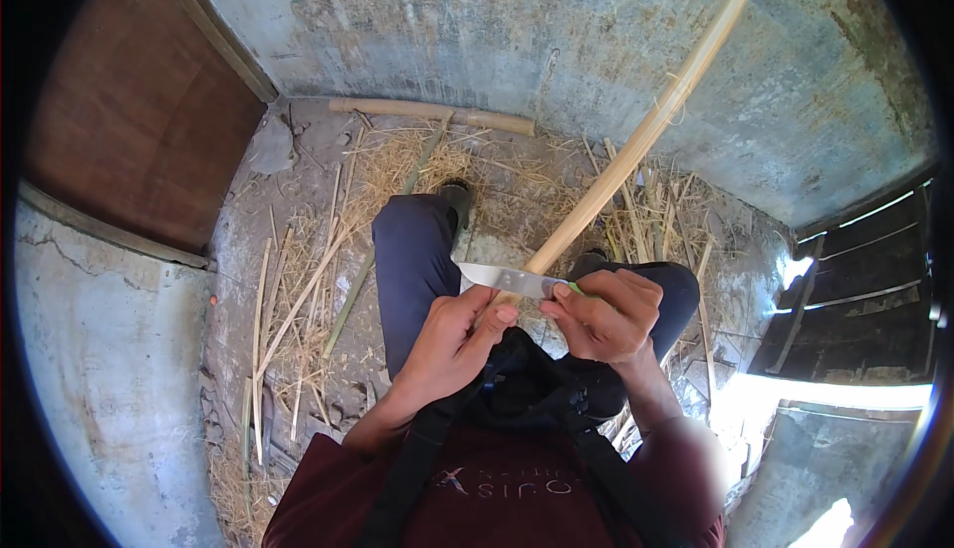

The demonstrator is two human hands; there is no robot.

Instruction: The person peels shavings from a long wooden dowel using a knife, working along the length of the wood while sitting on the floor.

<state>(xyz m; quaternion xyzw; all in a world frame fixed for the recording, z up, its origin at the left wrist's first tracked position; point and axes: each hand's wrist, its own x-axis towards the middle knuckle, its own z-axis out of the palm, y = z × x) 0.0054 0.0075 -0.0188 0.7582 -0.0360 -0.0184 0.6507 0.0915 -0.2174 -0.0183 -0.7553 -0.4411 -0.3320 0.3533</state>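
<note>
A long pale strip of wood, likely split bamboo, slants from between my hands up toward the far right. My left hand is closed on its near end, thumb and fingers pinching it. My right hand grips a knife by its green handle, of which only a bit shows. The broad metal blade lies across the strip just beyond my left fingers, its tip pointing left. A thin curl of fibre hangs from the strip's upper part.
Pale shavings and loose strips cover the floor on both sides of my legs. A round bamboo pole lies along the foot of the stained wall. Brown boarding stands at left, dark slats at right.
</note>
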